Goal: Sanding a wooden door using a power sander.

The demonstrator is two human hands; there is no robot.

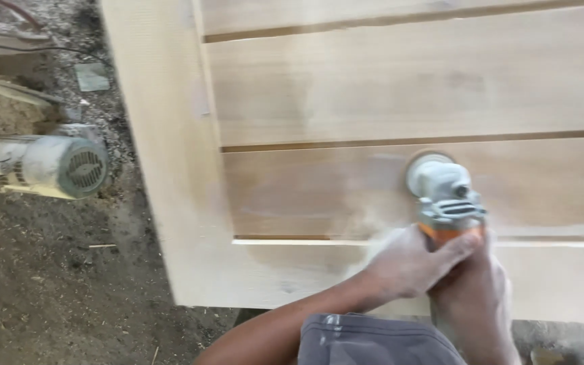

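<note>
A large pale wooden door panel [170,203] with a broad frame and horizontal slats parted by dark grooves lies flat and fills most of the view, dusted with fine sawdust. Left of it is the dark dirt floor [49,290], strewn with shavings and chips, and on that floor, well apart from the panel's edge, lies a dust-coated grey electric motor [49,165] with a round vented end cap. On the panel's lower slat rests a grey and orange handheld power sander [444,196], its round head pressed to the wood just above the lowest groove, its body pointing back toward the person. The left hand [410,263], whitened with dust, reaches in from the lower middle, and its fingers [457,247] are clenched around the sander's orange grip. The right hand [474,290] sits just beside and beneath it, also wrapped around the sander's rear handle.
</note>
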